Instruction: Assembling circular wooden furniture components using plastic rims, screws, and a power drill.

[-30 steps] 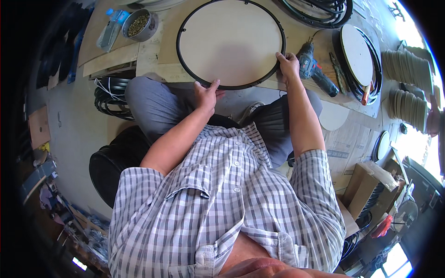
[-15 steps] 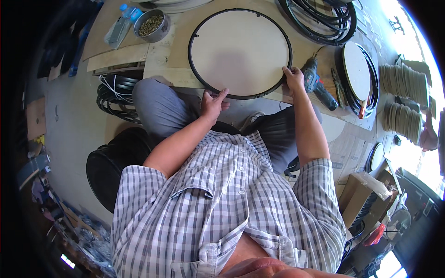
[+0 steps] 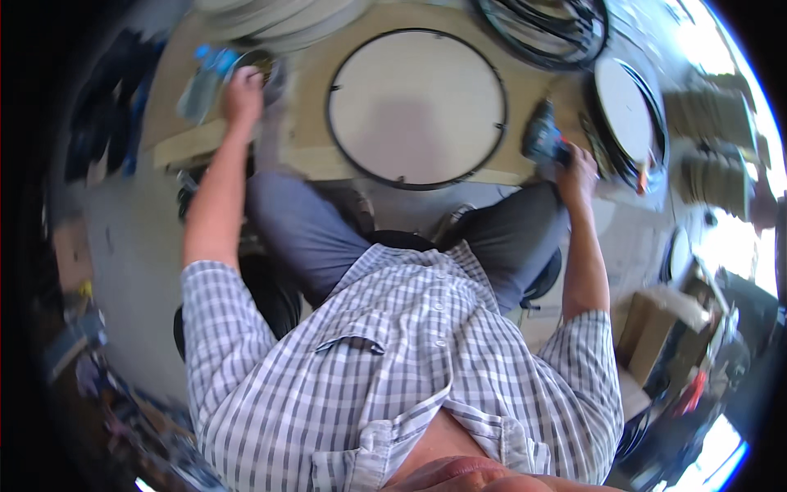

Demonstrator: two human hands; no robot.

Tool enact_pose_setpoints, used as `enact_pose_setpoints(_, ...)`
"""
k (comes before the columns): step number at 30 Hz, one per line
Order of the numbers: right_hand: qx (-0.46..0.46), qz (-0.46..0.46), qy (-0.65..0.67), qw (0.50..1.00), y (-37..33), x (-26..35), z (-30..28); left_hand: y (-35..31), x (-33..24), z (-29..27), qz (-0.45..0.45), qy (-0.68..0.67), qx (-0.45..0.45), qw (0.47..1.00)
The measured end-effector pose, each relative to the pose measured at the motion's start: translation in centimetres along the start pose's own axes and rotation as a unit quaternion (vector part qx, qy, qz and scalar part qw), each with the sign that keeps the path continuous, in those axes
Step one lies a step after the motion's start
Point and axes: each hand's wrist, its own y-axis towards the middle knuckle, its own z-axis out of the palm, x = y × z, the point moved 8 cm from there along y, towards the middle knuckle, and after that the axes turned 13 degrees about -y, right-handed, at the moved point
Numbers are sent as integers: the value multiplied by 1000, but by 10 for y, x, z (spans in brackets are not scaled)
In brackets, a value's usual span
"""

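My left hand (image 3: pixel 243 97) is at the metal bowl (image 3: pixel 273 92) of small brass-coloured pieces, its fingers drawn together over the near rim; blur hides what they hold. On the right, my right hand (image 3: pixel 579 174) is closed round the handle end of a blue-black cordless drill (image 3: pixel 541 135), which lies at the table's front edge. Between the hands rests a round pale board (image 3: pixel 418 107) inside a thin black ring frame (image 3: pixel 330 123), untouched. Small dark clips show along the frame's inner side.
A blue-capped bottle (image 3: pixel 215 61) lies beside the bowl. Pale round boards (image 3: pixel 307 20) are stacked at the back left. Black rings (image 3: pixel 602 41) fill the back right, with another pale disc (image 3: pixel 623 102) and ring near the drill. Board stacks (image 3: pixel 713 180) stand farther right.
Both hands have let go of the black ring frame. My left hand has moved left and up to the bowl; my right has moved right onto the drill.
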Motion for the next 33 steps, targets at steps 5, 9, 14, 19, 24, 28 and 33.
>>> enact_pose_setpoints(5, 11, -45, -20, 999, 24, 40, 23, 55, 127, -16, -5, 218, 190, 957)
enact_pose_setpoints(9, 60, -8, -53, 997, 22, 11, 38, 59, 99, 12, 27, 115, 191, 974)
enact_pose_setpoints(14, 25, -19, -39, 999, 24, 5, 48, 52, 79, -1, -5, 115, 167, 979)
enact_pose_setpoints(19, 17, -63, 33, 997, 21, 14, -3, 41, 75, -26, -119, -86, 37, 989)
enact_pose_setpoints(24, 65, -66, 238, 967, 1, 35, -88, 43, 112, -16, -270, -440, -42, 855)
enact_pose_setpoints(28, 109, 7, 346, 932, -7, 42, -77, 47, 135, -10, -322, -680, -49, 657)
enact_pose_setpoints(33, 225, 59, 387, 892, -11, 41, -34, 35, 127, 17, -328, -769, -46, 546)
